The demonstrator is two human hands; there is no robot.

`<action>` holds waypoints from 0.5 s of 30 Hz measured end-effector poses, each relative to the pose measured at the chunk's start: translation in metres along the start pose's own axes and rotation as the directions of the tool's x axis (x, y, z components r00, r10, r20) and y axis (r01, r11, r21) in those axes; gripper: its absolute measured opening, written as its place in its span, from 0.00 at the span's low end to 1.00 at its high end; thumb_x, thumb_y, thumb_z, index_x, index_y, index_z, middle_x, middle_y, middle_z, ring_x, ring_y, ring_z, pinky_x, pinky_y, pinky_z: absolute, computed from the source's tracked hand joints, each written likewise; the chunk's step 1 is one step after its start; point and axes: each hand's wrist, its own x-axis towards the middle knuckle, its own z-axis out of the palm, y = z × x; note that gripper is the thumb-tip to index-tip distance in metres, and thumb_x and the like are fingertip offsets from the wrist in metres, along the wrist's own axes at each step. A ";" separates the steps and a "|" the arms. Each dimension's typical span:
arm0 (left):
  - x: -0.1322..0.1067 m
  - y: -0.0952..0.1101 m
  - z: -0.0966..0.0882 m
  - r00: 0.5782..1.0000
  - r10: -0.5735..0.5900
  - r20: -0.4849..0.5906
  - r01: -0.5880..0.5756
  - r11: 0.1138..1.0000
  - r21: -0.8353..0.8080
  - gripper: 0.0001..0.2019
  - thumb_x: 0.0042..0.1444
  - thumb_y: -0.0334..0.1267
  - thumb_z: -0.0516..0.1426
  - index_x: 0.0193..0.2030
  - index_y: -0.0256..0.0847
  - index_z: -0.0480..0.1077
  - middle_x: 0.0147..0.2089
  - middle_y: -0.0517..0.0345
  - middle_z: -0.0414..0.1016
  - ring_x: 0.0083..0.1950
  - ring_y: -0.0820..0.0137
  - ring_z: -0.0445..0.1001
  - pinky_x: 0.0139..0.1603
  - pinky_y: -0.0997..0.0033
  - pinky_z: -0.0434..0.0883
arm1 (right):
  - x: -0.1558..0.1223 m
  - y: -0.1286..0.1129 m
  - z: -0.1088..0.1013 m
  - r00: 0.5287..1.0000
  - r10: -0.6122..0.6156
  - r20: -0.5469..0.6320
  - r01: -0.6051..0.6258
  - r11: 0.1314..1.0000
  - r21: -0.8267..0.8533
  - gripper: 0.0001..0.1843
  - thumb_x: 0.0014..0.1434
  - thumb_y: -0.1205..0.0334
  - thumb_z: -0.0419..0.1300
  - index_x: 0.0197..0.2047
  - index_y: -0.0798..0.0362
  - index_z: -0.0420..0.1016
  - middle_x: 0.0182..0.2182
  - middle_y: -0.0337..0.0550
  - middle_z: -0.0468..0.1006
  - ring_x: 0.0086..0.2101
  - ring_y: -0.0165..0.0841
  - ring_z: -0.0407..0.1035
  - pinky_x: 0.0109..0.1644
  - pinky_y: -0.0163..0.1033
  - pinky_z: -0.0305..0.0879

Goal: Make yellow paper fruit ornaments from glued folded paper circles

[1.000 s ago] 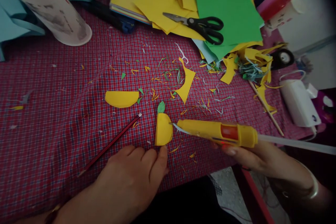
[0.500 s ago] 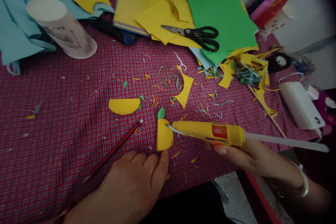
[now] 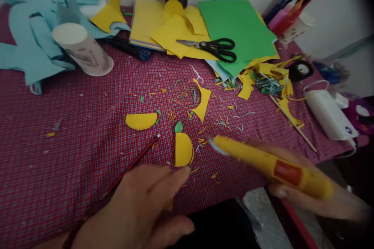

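Observation:
My left hand (image 3: 143, 206) lies on the red checked cloth (image 3: 73, 155), fingers stretched toward a folded yellow paper half-circle (image 3: 182, 149) with a small green leaf (image 3: 178, 127) at its top; the fingertips reach its lower edge. My right hand (image 3: 309, 198) grips a yellow glue gun (image 3: 271, 165), blurred by motion, its nozzle pointing left and well apart from the half-circle. A red pencil (image 3: 134, 163) lies just left of the shape. Another yellow half-circle (image 3: 141, 120) lies farther up the cloth.
Black-handled scissors (image 3: 210, 48) rest on yellow and green paper sheets (image 3: 233, 23) at the back. A white paper cup (image 3: 82, 50) lies on its side at left among blue paper. Scraps litter the middle. A white charger (image 3: 330, 114), a tape roll (image 3: 300, 71) and a wooden skewer (image 3: 292, 122) sit right.
The glue gun has pulled away from the half-circle, down and to the right. My left hand has loosened and shifted slightly back. The view has tilted up.

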 end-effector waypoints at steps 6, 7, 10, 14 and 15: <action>0.017 -0.002 -0.024 0.836 -0.548 0.003 0.256 0.386 -0.886 0.19 0.65 0.40 0.45 0.59 0.46 0.67 0.32 0.57 0.68 0.27 0.71 0.63 0.27 0.72 0.64 | -0.033 0.048 0.003 0.955 0.025 -0.295 -0.185 0.828 -0.529 0.20 0.54 0.65 0.57 0.50 0.51 0.63 0.43 0.53 0.70 0.42 0.44 0.69 0.42 0.46 0.70; 0.020 -0.002 -0.025 0.820 -0.572 0.015 0.220 0.292 -0.931 0.18 0.63 0.38 0.48 0.57 0.45 0.68 0.33 0.57 0.68 0.28 0.72 0.63 0.27 0.73 0.64 | -0.039 0.060 0.002 0.952 0.035 -0.303 -0.208 0.802 -0.560 0.19 0.54 0.63 0.57 0.50 0.52 0.64 0.43 0.54 0.71 0.42 0.45 0.70 0.43 0.47 0.70; 0.022 0.000 -0.025 0.809 -0.587 0.028 0.215 0.251 -0.944 0.24 0.53 0.28 0.55 0.58 0.46 0.66 0.38 0.58 0.69 0.33 0.74 0.65 0.30 0.76 0.64 | -0.053 0.094 -0.003 0.939 0.087 -0.334 -0.277 0.769 -0.577 0.19 0.55 0.58 0.56 0.50 0.54 0.66 0.45 0.57 0.71 0.44 0.47 0.70 0.47 0.50 0.69; 0.019 0.002 -0.023 0.811 -0.584 -0.029 0.263 0.408 -0.875 0.27 0.52 0.27 0.58 0.59 0.48 0.64 0.49 0.56 0.70 0.44 0.71 0.70 0.40 0.74 0.68 | -0.063 0.123 -0.020 0.904 0.189 -0.384 -0.392 0.726 -0.565 0.21 0.56 0.53 0.57 0.49 0.56 0.69 0.43 0.59 0.74 0.42 0.48 0.71 0.48 0.51 0.66; 0.019 0.002 -0.022 0.819 -0.572 -0.055 0.258 0.452 -0.854 0.27 0.52 0.28 0.58 0.59 0.47 0.63 0.49 0.55 0.70 0.44 0.71 0.70 0.40 0.73 0.69 | -0.063 0.123 -0.025 0.901 0.205 -0.382 -0.405 0.710 -0.576 0.20 0.57 0.54 0.57 0.49 0.56 0.70 0.43 0.61 0.75 0.43 0.48 0.70 0.48 0.51 0.66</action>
